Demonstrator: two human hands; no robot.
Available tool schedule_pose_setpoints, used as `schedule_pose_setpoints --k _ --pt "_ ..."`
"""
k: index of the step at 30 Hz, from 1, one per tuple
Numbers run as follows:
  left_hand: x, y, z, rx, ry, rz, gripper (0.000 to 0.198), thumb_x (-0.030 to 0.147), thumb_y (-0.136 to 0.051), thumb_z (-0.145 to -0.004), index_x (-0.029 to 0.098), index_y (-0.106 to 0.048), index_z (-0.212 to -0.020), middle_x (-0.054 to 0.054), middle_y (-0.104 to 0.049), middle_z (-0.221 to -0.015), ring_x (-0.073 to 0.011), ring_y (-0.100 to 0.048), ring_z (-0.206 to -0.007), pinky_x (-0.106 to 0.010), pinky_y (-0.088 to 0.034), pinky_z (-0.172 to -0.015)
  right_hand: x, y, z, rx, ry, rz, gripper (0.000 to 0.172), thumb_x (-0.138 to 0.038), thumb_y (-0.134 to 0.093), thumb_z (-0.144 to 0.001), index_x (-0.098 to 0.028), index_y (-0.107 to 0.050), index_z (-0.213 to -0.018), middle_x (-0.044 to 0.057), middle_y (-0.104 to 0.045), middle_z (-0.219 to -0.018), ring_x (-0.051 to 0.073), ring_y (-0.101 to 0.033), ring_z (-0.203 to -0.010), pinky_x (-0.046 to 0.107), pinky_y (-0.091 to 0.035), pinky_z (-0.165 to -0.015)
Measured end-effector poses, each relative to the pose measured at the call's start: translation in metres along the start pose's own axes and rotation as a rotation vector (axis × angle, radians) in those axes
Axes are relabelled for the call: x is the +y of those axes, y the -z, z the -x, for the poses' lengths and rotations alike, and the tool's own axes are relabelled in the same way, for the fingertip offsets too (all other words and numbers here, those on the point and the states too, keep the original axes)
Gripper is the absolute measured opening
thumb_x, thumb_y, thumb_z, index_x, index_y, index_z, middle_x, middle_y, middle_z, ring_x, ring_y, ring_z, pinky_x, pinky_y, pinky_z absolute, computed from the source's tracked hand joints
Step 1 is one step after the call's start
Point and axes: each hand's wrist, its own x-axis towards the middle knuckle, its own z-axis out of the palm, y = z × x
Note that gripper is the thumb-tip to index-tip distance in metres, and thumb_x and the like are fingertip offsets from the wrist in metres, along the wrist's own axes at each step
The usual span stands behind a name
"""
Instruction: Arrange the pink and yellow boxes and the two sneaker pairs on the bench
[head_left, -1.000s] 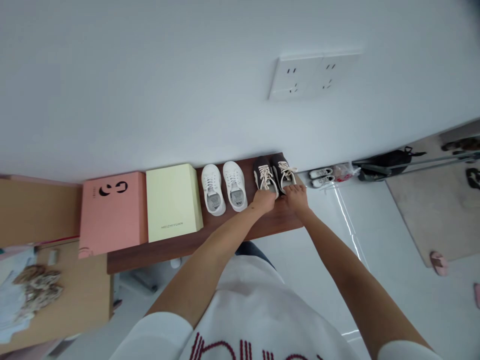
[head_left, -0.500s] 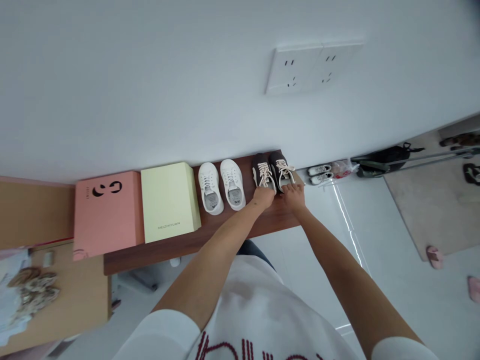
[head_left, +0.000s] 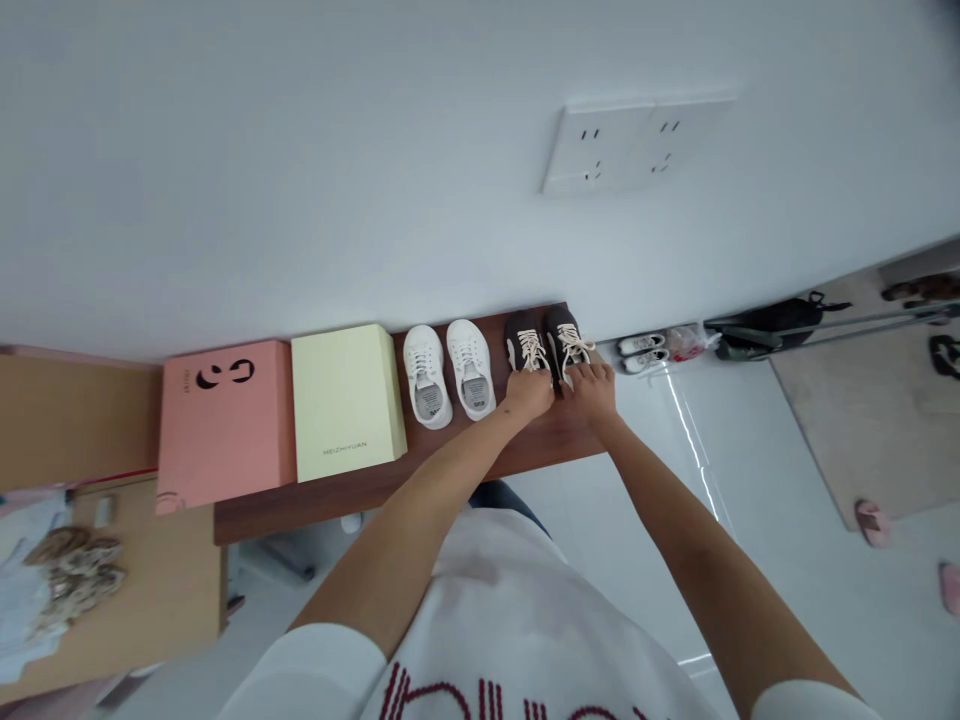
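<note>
Two dark brown sneakers with cream laces stand side by side at the right end of a narrow brown wooden shelf (head_left: pixel 480 455), toes toward the wall. My left hand (head_left: pixel 529 392) is closed around the heel of the left dark sneaker (head_left: pixel 523 335). At the heel of the right dark sneaker (head_left: pixel 564 330) is my right hand (head_left: pixel 592 390), its fingers curled over the opening. The hands hide both heels. To the left is a pair of white sneakers, the left white sneaker (head_left: pixel 426 365) and the right white sneaker (head_left: pixel 469 360), also toes to the wall.
A pale yellow box (head_left: pixel 345 400) and a pink box (head_left: pixel 225 420) sit on the shelf's left part. Wall sockets (head_left: pixel 637 145) are above. On the floor at right are small white shoes (head_left: pixel 643 352), a dark bag (head_left: pixel 780 325) and a pink slipper (head_left: pixel 872 522). Cardboard (head_left: pixel 172 590) lies at lower left.
The view has shifted slightly, so the shelf and boxes appear a little further right. Both hands stay at the heels of the dark sneakers, which have hardly moved.
</note>
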Motion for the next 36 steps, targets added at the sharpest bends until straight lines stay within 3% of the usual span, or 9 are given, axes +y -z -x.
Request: schedule_pose_setpoints --k 6,10,15,20,24,28,31,33,36 --pt "-0.019 0.023 0.022 0.073 0.053 0.071 0.026 0.025 -0.05 -0.098 0.014 -0.06 -0.12 -0.016 -0.069 -0.12 -0.029 -0.065 -0.115 -0.04 -0.049 -0.097 -0.024 0.023 -0.007 0.11 0.014 -0.06 0.029 -0.033 -0.051 -0.095 -0.019 -0.071 -0.111 0.014 -0.07 -0.107 0.033 -0.051 -0.109 0.047 -0.025 -0.106" --pt "-0.042 0.028 0.065 0.109 0.161 0.202 0.017 0.023 -0.049 -0.1 0.019 -0.059 -0.113 -0.009 -0.071 -0.111 -0.0215 -0.068 -0.104 -0.029 -0.048 -0.084 -0.047 0.037 -0.003 0.157 0.023 -0.105 0.031 -0.034 -0.048 -0.097 -0.019 -0.07 -0.111 0.014 -0.071 -0.108 0.032 -0.053 -0.108 0.045 -0.026 -0.106" --pt "-0.074 -0.004 0.157 0.151 0.346 0.348 0.014 0.024 -0.051 -0.097 0.023 -0.055 -0.083 -0.001 -0.068 -0.082 -0.0174 -0.066 -0.08 -0.026 -0.04 -0.069 -0.102 0.03 0.035 0.137 0.024 -0.236 0.031 -0.035 -0.047 -0.098 -0.02 -0.07 -0.113 0.014 -0.072 -0.112 0.03 -0.057 -0.108 0.045 -0.03 -0.105" --pt "-0.103 -0.053 0.252 0.209 0.632 0.502 0.03 0.013 -0.05 -0.088 0.021 -0.036 -0.063 0.004 -0.053 -0.061 -0.013 -0.055 -0.064 -0.025 -0.033 -0.063 -0.161 -0.005 0.09 -0.104 -0.026 -0.373 0.028 -0.032 -0.047 -0.098 -0.023 -0.068 -0.114 0.01 -0.074 -0.115 0.029 -0.063 -0.108 0.042 -0.041 -0.098" --pt "-0.121 -0.064 0.294 0.248 0.755 0.589 0.036 0.024 -0.045 -0.095 0.021 -0.038 -0.06 0.002 -0.052 -0.059 -0.0145 -0.056 -0.066 -0.025 -0.038 -0.065 -0.18 -0.016 0.102 -0.232 0.035 -0.505 0.026 -0.027 -0.047 -0.097 -0.025 -0.067 -0.114 0.008 -0.073 -0.118 0.025 -0.067 -0.11 0.037 -0.048 -0.097" --pt "-0.126 -0.049 0.278 0.152 0.518 0.703 0.024 0.041 -0.049 -0.097 0.021 -0.064 -0.094 -0.005 -0.072 -0.093 -0.0206 -0.068 -0.092 -0.03 -0.05 -0.081 -0.198 -0.003 0.078 -0.362 0.067 -0.404 0.026 -0.028 -0.053 -0.096 -0.024 -0.066 -0.118 0.011 -0.071 -0.121 0.027 -0.07 -0.107 0.036 -0.052 -0.09" --pt "-0.12 -0.036 0.228 0.212 0.315 0.62 0.054 0.031 -0.063 -0.089 0.017 -0.049 -0.139 -0.018 -0.057 -0.143 -0.0247 -0.057 -0.131 -0.033 -0.047 -0.103 -0.221 0.005 0.044 -0.312 -0.07 -0.242 0.036 -0.029 -0.054 -0.096 -0.02 -0.06 -0.13 0.019 -0.062 -0.136 0.029 -0.072 -0.104 0.036 -0.053 -0.081" --pt "-0.117 -0.028 0.189 0.192 0.355 0.542 0.056 0.024 -0.054 -0.094 0.014 -0.041 -0.147 -0.023 -0.048 -0.152 -0.0266 -0.054 -0.136 -0.037 -0.047 -0.105 -0.233 0.005 0.022 -0.333 -0.187 -0.186 0.036 -0.028 -0.054 -0.096 -0.019 -0.059 -0.131 0.022 -0.065 -0.13 0.029 -0.073 -0.1 0.036 -0.053 -0.079" --pt "-0.121 -0.021 0.149 0.026 0.543 0.517 0.04 0.02 -0.041 -0.098 0.011 -0.053 -0.136 -0.023 -0.064 -0.135 -0.0289 -0.067 -0.119 -0.039 -0.052 -0.094 -0.233 -0.003 0.0 -0.42 -0.246 -0.181 0.022 -0.026 -0.054 -0.096 -0.02 -0.067 -0.114 0.018 -0.073 -0.107 0.027 -0.074 -0.095 0.035 -0.052 -0.077"
